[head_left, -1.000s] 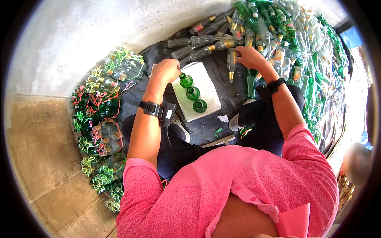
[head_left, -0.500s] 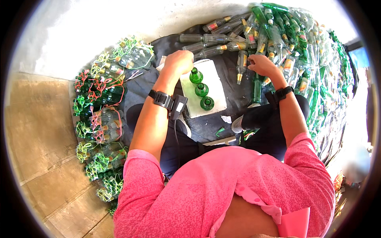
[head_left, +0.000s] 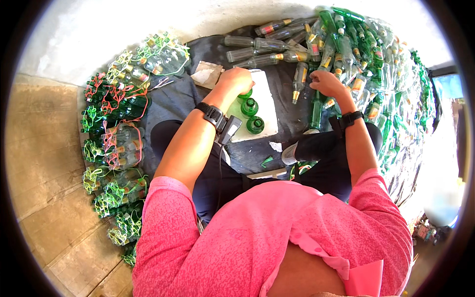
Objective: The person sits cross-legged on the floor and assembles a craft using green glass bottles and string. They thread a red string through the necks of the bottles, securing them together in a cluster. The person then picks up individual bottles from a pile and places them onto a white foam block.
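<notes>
Head | green bottles: three, glossy, upright | hands: curled, cannot tell whether grasping

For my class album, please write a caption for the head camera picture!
Left hand at green bottles standing on a white slab, right hand near a bottle heap.

Three green bottles (one partly hidden) on one white board, two hands, two black wrist straps.
</notes>
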Demonstrator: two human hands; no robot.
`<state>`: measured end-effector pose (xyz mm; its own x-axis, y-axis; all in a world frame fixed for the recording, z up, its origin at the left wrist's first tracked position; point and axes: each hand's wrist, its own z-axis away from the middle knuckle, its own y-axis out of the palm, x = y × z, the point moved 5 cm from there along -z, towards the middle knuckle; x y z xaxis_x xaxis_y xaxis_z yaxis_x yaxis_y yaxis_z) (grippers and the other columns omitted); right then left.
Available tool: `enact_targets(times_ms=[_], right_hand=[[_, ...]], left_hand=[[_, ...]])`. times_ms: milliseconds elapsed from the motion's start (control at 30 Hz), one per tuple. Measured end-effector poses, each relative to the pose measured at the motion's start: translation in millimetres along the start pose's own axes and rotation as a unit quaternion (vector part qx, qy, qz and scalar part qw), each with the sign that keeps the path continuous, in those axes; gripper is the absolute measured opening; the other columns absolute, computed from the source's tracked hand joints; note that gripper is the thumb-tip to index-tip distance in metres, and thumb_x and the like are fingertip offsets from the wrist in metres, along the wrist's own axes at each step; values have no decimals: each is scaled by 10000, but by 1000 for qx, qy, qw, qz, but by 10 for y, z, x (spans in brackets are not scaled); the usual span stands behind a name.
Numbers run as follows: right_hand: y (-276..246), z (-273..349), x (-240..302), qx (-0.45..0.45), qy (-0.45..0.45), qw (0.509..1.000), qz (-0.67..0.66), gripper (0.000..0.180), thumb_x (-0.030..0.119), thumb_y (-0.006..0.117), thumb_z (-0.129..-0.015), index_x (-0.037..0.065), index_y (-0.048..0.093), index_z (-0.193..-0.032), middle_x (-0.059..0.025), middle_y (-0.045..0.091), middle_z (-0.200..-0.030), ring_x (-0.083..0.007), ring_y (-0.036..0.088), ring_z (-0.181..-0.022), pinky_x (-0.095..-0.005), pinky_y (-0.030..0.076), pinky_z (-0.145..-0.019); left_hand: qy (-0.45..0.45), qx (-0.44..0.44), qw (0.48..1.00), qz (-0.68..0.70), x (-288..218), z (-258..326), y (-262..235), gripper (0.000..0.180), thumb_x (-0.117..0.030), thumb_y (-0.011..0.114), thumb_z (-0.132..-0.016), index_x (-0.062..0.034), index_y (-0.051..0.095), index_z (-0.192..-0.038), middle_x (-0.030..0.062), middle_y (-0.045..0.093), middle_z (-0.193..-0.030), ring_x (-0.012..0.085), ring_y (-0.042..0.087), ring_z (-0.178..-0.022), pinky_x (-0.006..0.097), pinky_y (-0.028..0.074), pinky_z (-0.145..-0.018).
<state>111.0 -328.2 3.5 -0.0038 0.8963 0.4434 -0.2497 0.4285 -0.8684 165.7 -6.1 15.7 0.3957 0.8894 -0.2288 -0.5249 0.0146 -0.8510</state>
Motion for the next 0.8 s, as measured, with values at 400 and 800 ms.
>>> enact_targets(times_ms=[400,800], right_hand=[[26,-54,-66,27,0,999,37,450,257,749,-869,5,671,-1234,-168,725,-978,-365,700,-930,-448,538,-825],[33,-50,-76,32,2,998,48,463,251,748,-871,-6,672,-1248,-180,730,-992,-377,702,-964,-458,539,-842]], left_hand=[[39,-47,998,-14,31,-117,106,367,-291,601,-951,25,783,-989,276,741,-1009,421,737,-996,491,576,-903],[35,-45,998,-20,-55,-84,49,344,-285,657,-937,26,783,-1011,280,736,-1053,417,733,-1023,489,579,-915]])
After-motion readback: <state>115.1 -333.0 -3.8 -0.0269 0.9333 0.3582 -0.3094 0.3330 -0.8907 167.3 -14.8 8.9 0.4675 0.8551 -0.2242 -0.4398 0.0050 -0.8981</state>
